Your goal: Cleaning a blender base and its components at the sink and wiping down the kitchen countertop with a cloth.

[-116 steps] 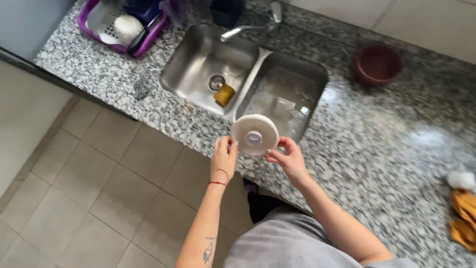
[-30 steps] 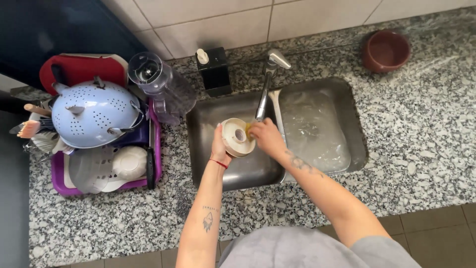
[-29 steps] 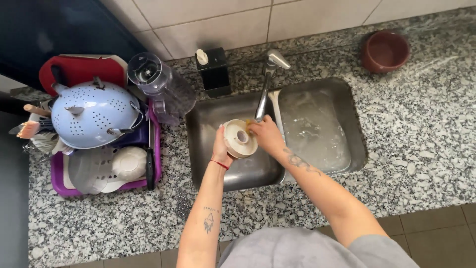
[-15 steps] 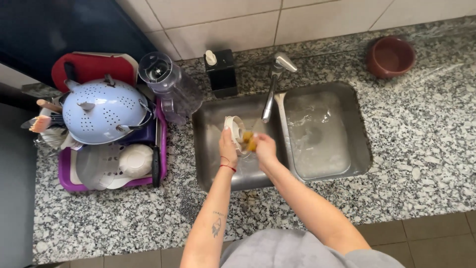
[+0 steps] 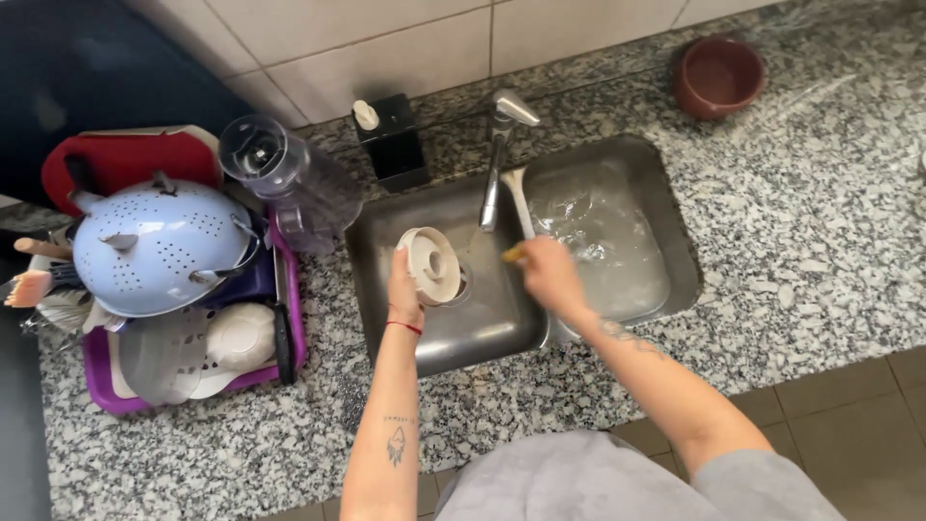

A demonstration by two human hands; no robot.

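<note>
We see a round cream lid (image 5: 430,265) tilted on edge over the left basin of the steel sink (image 5: 675,222), above the drain. The tap (image 5: 500,154) stands just right of it, a black soap dispenser (image 5: 388,143) behind. Left on the granite counter (image 5: 820,241), a purple drying rack (image 5: 289,318) carries a pale blue colander (image 5: 159,246); a clear jug (image 5: 285,178) leans beside. Our left hand (image 5: 403,285) clasps the lid's lower rim. Our right hand (image 5: 548,272) is closed around something yellow (image 5: 514,255), mostly hidden, so we cannot identify it.
</note>
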